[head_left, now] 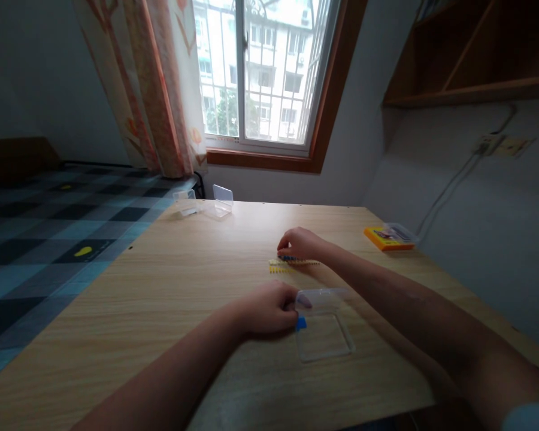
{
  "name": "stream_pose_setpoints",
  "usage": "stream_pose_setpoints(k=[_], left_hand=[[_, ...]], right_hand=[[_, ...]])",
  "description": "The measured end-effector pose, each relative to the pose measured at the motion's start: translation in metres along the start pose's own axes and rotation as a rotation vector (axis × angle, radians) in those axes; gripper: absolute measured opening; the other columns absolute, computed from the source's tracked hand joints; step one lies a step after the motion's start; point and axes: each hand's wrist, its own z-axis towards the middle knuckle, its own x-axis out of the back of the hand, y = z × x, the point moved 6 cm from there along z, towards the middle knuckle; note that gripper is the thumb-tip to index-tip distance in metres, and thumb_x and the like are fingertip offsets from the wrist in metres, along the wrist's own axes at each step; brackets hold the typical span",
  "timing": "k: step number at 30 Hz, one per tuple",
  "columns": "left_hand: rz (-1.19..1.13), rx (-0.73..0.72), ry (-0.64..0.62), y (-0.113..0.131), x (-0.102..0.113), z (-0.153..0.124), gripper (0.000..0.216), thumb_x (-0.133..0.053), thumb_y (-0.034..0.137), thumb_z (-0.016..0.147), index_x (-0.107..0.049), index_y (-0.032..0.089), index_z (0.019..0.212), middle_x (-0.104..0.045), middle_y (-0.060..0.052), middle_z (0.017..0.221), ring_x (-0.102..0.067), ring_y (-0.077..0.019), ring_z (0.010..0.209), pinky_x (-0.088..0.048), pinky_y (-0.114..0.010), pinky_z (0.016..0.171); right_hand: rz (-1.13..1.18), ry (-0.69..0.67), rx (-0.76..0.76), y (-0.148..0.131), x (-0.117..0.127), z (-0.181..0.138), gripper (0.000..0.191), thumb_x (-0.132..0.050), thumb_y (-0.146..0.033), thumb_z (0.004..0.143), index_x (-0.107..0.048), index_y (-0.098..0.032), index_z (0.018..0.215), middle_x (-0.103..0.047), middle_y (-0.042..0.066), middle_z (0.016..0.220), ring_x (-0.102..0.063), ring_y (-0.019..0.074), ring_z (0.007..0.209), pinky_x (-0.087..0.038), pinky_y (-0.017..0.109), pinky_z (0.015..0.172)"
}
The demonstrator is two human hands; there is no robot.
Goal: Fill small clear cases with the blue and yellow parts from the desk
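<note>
While the left hand (pixel 269 308) is grasping a clear plastic box (pixel 327 329), the right hand (pixel 300 244) is resting at small yellow-and-dark pieces (pixel 280 267) beyond it on the desk (pixel 161 317); whether gripping any, I cannot tell.

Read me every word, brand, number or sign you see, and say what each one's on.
No text is readable.
Flat orange-and-yellow rectangular box: markings on top, too small and blurred to read.
Small blue patch on the open clear plastic box: no lettering I can make out.
</note>
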Motion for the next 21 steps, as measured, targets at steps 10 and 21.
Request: stream_pose_setpoints(k=[10,21], left_hand=[[-0.006,-0.002,0.010,-0.002,-0.001,0.000,0.007,-0.055,0.020,0.079,-0.056,0.018,0.072,-0.045,0.005,0.061,-0.041,-0.0122,0.057,-0.027,-0.027,0.054],[-0.078,-0.027,-0.014,0.000,-0.001,0.001,0.010,-0.054,0.018,0.079,-0.064,0.017,0.080,-0.045,0.005,0.063,-0.040,-0.0124,0.060,-0.029,-0.027,0.058]], right_hand=[[-0.040,0.015,-0.006,-0.008,-0.003,0.002,0.020,-0.067,-0.026,0.088,-0.084,-0.023,0.099,-0.079,0.005,0.095,-0.068,0.0163,0.082,-0.041,0.023,0.067],[0.003,0.188,0.006,-0.001,0.029,-0.017,0.018,-0.067,-0.026,0.092,-0.083,-0.021,0.100,-0.077,0.005,0.098,-0.066,0.0161,0.088,-0.042,0.024,0.074]])
